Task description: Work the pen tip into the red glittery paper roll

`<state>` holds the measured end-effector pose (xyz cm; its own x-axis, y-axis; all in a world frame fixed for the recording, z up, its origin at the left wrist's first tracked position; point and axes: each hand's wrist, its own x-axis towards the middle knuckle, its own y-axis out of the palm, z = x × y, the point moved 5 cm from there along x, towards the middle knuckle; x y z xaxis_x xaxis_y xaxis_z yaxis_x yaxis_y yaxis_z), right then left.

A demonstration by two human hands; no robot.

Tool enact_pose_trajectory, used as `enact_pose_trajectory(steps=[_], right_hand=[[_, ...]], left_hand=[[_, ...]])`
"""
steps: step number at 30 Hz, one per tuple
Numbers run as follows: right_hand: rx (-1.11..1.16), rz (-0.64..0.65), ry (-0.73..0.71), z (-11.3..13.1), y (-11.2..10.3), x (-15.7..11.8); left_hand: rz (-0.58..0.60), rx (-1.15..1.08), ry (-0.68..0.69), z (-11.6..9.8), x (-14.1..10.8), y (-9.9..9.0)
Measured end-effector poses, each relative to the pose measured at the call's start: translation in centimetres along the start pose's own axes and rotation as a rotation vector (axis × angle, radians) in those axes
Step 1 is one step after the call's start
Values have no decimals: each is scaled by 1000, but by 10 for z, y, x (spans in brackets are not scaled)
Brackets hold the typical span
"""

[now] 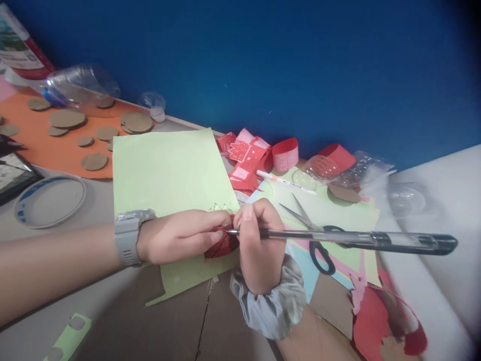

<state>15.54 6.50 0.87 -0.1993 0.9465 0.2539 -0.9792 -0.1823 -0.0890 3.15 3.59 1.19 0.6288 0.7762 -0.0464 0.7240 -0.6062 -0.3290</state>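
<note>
Right hand (261, 245) is gripping a clear-barrelled pen (338, 238), fingers clamped around it near the tip. Tip is pointing at the red-and-black patterned piece (221, 247); can't tell if it's making contact. That piece is lying on the lower part of the light green sheet (169, 175), just under the left hand (180, 235). Left fingertips are resting on it; can't tell if they're pinching. Scissors (312, 225) are lying spread right of the right hand, white marker (285, 181) beyond.
</note>
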Motion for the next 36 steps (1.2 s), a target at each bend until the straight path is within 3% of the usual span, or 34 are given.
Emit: enact_pose_trajectory(steps=[36], right_hand=[[-13,1,6,1,1,1]], left_hand=[[4,27,7,1,0,0]])
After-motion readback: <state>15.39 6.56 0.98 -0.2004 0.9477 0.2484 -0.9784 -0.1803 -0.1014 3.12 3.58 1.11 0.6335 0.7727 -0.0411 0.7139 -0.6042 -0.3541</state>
